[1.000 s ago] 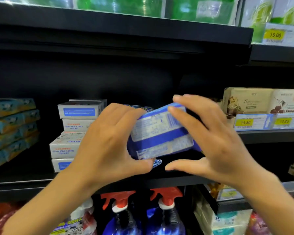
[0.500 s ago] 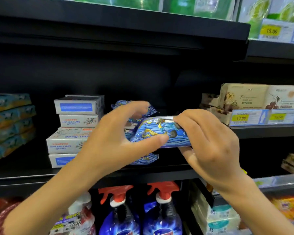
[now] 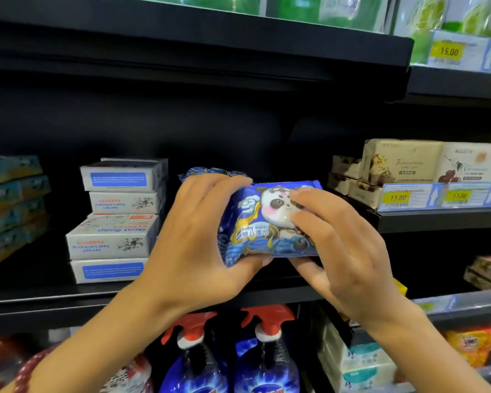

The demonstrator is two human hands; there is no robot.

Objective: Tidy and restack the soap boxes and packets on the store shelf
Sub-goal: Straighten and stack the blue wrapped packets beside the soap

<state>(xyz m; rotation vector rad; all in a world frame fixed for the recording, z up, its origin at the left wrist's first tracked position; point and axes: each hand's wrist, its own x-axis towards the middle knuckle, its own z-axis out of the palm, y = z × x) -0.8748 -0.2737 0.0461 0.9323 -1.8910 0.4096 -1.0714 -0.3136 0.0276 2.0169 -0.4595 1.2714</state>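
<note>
While packet [image 3: 270, 222] is off shelf [image 3: 68, 302], step: squaring it for restacking.
Hands: left hand [image 3: 193, 245], right hand [image 3: 343, 251] both clamp packet ends.
Packet: mid-air, right of boxes [image 3: 116, 219].
Next: probably lay flat, aligned.

The blue packet [image 3: 254, 229] now shows its panda front to the camera; a second ago its white printed back faces out, and half a second ago it lies edge-on. The left hand [image 3: 193, 251] now grips the left end, thumb under the lower corner. The right hand [image 3: 343, 251] now lays its fingers across the front, thumb beneath.
</note>
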